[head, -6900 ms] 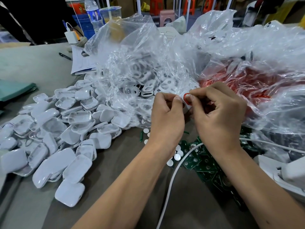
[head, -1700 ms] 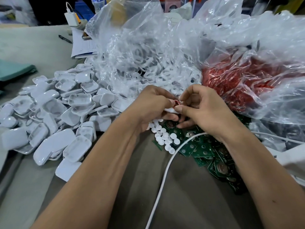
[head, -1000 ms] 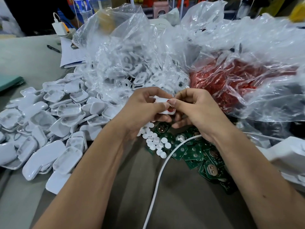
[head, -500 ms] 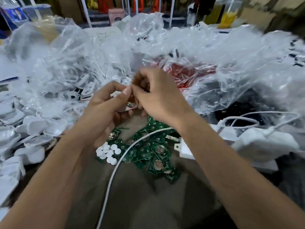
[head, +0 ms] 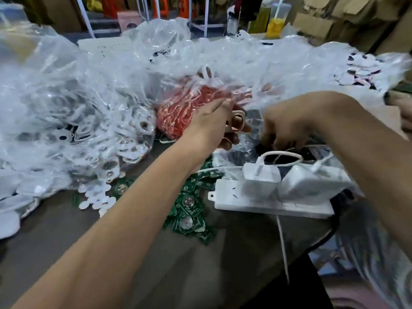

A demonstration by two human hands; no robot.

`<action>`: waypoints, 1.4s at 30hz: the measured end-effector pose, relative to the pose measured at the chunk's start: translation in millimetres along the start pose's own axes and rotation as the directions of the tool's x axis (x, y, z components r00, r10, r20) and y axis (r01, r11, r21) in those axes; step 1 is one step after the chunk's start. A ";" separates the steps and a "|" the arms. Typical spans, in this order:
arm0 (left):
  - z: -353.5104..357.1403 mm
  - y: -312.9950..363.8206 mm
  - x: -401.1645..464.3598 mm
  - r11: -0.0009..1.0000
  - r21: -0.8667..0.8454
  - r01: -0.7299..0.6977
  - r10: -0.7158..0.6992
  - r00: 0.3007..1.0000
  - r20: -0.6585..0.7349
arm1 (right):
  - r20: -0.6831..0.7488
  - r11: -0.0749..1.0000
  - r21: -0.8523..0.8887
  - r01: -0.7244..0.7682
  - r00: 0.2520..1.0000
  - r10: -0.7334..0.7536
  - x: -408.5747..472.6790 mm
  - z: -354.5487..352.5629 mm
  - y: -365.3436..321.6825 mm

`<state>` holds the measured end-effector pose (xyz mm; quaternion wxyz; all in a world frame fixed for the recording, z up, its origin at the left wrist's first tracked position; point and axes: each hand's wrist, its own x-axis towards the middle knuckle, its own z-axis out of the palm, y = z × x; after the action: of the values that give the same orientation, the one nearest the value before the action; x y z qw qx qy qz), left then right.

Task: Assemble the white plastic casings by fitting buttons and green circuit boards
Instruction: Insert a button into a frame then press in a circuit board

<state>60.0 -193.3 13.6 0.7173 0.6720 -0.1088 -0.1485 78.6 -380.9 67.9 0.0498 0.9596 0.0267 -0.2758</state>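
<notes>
My left hand point(head: 214, 126) grips a small white casing point(head: 236, 121) with round openings, held up in front of the bag of red parts point(head: 189, 108). To its right, my right hand point(head: 287, 126) reaches down, fingers pointing into a dark gap under clear plastic behind the power strip; its fingertips are blurred and whatever they touch is hidden. Green circuit boards point(head: 191, 210) lie in a heap under my left forearm. White round buttons point(head: 95, 197) are scattered to their left. A clear bag of white casing halves point(head: 89, 126) fills the left.
A white power strip point(head: 272, 204) with two plugged chargers sits at the right, and a white cable point(head: 283, 241) runs toward me. Crumpled clear plastic covers the back of the table. Another person's hand point(head: 401, 108) shows at the right edge.
The view has swung right. My hands have separated: the left keeps the casing, and the right has moved right and down toward the gap behind the power strip.
</notes>
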 end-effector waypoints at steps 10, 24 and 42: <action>22.1 -7.7 10.3 0.999 -0.028 0.043 -0.044 0.999 -0.024 | -0.028 0.992 0.103 0.075 0.997 -0.073 20.8 11.5 2.3; -21.5 -19.3 -11.1 0.999 0.027 -0.042 0.045 0.989 -0.143 | -0.216 0.984 0.151 0.096 0.974 -0.062 -13.8 -23.9 2.3; -170.6 -45.9 -88.4 0.989 -0.087 -0.124 0.062 0.854 -0.517 | -0.582 0.028 0.811 0.584 0.811 -0.058 42.2 61.7 -221.3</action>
<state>35.2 -5.1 -40.8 0.7647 0.6381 0.0625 0.0643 64.4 -166.8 -24.4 -0.6656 0.7424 0.0708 -0.0267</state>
